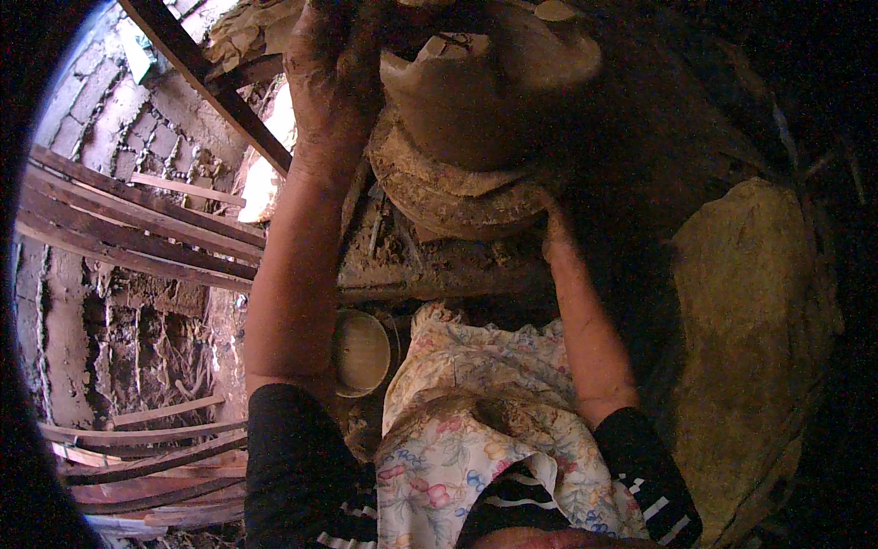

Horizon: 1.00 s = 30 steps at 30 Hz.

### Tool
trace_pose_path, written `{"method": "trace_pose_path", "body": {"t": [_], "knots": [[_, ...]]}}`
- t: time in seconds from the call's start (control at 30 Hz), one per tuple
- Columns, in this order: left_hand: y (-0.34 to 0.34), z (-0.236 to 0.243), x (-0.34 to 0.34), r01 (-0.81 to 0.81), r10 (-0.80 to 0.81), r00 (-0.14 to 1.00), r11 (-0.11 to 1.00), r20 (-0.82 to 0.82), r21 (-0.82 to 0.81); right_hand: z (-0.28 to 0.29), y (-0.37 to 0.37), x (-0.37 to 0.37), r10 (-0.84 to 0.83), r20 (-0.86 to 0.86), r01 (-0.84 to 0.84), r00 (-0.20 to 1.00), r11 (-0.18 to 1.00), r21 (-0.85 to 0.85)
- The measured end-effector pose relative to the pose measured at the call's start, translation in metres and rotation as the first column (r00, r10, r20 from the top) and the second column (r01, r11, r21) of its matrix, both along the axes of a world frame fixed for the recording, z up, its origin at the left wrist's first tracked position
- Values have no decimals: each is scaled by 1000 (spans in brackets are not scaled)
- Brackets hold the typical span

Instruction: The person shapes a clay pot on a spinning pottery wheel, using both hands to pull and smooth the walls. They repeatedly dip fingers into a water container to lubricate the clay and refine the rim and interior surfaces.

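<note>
A wet-looking brown clay vessel with a dipped, notched rim stands in front of me at the top of the head view. It rests on a round, mud-caked base that looks wrapped in cloth or sacking. My left hand is up beside the vessel's left rim, its fingers in shadow and partly cut off by the upper edge. At the base's right side is my right hand, low against it, with the fingers lost in the dark. A small pale block-like piece shows within the vessel's opening.
A round container of murky, light-brown liquid stands beside my left forearm. Wooden slats and a brick wall are on the left. A large tan sack or sheet lies on the right. A flowered, mud-stained cloth covers my lap.
</note>
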<state>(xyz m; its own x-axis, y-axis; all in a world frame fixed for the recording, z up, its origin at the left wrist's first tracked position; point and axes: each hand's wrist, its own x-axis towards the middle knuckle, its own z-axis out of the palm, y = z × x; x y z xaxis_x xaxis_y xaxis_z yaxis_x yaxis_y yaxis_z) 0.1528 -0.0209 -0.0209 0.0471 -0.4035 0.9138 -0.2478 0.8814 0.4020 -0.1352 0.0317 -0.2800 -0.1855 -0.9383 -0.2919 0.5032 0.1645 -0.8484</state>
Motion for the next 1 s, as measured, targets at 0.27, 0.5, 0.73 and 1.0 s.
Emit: {"method": "trace_pose_path", "body": {"t": [0.27, 0.5, 0.73, 1.0], "knots": [[14, 18, 5, -162, 161, 969, 987, 188, -8, 17, 6, 5, 62, -22, -64, 998, 992, -109], [14, 22, 1, -107, 101, 992, 991, 74, 80, 9, 3, -1, 31, -6, -31, 1000, 999, 8], [26, 31, 25, -28, 28, 1000, 991, 2, 128, -15, -22, -14, 132, -5, -133, 991, 991, -21], [144, -112, 93, -296, 122, 934, 789, 335, 539, 32, -4, 3, 166, -108, -166, 980, 986, 4]]}}
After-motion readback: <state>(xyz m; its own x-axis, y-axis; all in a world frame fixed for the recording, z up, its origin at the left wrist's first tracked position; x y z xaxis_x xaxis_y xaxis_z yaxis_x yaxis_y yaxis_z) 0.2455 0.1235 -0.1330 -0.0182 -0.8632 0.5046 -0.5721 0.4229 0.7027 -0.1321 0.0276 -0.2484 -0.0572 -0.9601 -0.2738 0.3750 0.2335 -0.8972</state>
